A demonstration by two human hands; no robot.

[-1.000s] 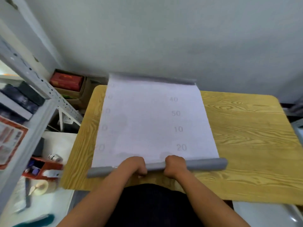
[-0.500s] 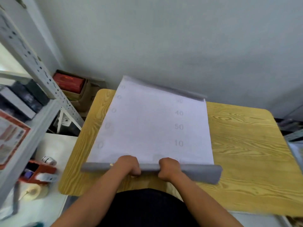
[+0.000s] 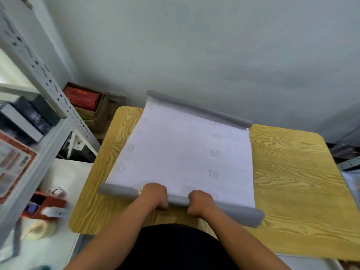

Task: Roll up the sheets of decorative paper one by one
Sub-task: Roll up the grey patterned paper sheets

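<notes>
Sheet [image 3: 181,152], frame centre: light, pliable, crease-prone; left hand [image 3: 154,195] and right hand [image 3: 200,203] both curl around near roll [image 3: 241,213], best gripped mid-length.

The white paper sheet [image 3: 181,152] looks matt and smooth, with faint grey printed numbers. Its rolled near end, a grey tube [image 3: 179,201] at 6 o'clock of the sheet, shows a dull grey outer face without shine; the grey curled edge [image 3: 198,110] at 12 o'clock looks the same. The yellow wooden table [image 3: 296,172] has a clear dark grain pattern and a smooth, slightly glossy top. At 9 o'clock, the grey perforated metal shelf frame [image 3: 48,84] looks painted and matt. The brown cardboard box [image 3: 97,115] near it looks dull.
</notes>
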